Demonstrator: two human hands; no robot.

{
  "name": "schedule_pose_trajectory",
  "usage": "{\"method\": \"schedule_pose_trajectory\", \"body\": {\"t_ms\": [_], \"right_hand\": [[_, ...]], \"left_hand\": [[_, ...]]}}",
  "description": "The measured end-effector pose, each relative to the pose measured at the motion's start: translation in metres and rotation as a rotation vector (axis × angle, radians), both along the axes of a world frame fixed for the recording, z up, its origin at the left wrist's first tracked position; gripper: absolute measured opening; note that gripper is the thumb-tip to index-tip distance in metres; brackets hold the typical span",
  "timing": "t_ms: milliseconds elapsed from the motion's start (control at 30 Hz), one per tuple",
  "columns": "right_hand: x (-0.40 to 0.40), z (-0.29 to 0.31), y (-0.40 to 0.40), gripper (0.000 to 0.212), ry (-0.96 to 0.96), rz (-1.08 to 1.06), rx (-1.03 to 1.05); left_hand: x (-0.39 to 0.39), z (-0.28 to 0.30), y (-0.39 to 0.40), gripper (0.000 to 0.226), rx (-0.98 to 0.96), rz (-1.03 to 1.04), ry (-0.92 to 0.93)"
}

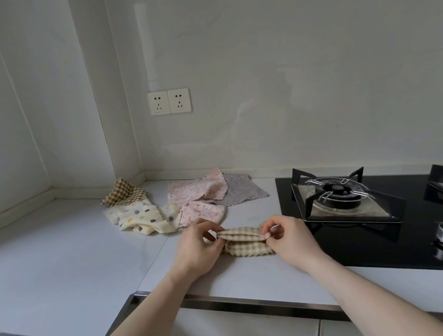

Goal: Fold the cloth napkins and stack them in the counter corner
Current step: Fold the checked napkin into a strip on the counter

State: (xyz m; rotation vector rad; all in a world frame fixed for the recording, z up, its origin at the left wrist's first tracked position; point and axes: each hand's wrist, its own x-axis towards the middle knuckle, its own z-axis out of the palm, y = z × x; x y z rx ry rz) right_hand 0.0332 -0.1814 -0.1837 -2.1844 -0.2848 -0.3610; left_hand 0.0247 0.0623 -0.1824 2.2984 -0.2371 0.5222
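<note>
Checked napkin (244, 240) pinched by both hands, loose napkins (163, 208) behind, hob (368, 232) beside.

Beige gingham napkin (245, 239); brown check napkin (124, 192); cream polka-dot (138, 217); pink floral (199, 190); grey floral (242, 192).

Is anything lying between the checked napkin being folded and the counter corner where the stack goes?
Yes. The unfolded polka-dot napkin and a brown checked napkin lie between the beige checked napkin, pinched by both hands, and the corner.
</note>
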Motion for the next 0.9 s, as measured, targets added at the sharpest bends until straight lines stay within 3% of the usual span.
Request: {"method": "schedule_pose_trajectory", "body": {"t_ms": [133, 400, 533, 667, 733, 900], "right_hand": [[-0.005, 0.002, 0.001, 0.029, -0.006, 0.001, -0.056], [-0.011, 0.007, 0.003, 0.023, 0.033, 0.004, -0.197], [-0.011, 0.012, 0.002, 0.024, 0.09, 0.004, -0.112], [-0.013, 0.014, 0.001, 0.021, 0.099, -0.004, -0.086], [-0.011, 0.011, -0.001, 0.014, 0.095, -0.031, -0.142], [0.001, 0.003, -0.002, 0.035, 0.023, 0.027, -0.336]], "left_hand": [[0.0, 0.0, -0.002, 0.007, -0.053, -0.001, 0.049], [0.005, -0.002, 0.001, 0.017, -0.054, -0.017, 0.119], [0.006, -0.002, 0.003, 0.031, -0.044, 0.026, 0.124], [-0.001, 0.001, 0.001, 0.03, -0.054, 0.024, 0.151], [-0.003, 0.003, -0.001, 0.031, 0.002, 0.022, 0.136], [0.005, -0.002, -0.003, 0.045, 0.215, -0.016, 0.148]]}}
